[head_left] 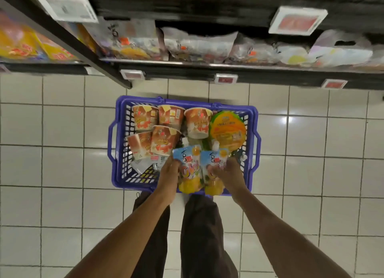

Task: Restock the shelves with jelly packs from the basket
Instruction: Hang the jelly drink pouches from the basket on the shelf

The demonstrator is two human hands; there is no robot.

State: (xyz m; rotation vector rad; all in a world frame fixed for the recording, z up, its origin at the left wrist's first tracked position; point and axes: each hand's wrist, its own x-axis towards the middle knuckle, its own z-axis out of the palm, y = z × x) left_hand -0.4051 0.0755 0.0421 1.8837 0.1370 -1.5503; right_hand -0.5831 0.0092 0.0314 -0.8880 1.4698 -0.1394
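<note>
Left hand (169, 175) grips one blue-and-yellow jelly pouch (190, 169) by its left edge, right hand (228, 173) grips a second matching pouch (214, 169) by its right edge; the two pouches sit side by side between the hands, touching, over the near rim of the blue basket (118, 144) on the tiled floor (62, 173). Beyond the hands in the basket: five orange-white cups (164, 130) lying tilted, a round yellow-lidded tub (227, 130) beyond the right hand, some flat packs beside the left hand. Shelf (207, 64) with blurred bagged packs lies well past the basket.
</note>
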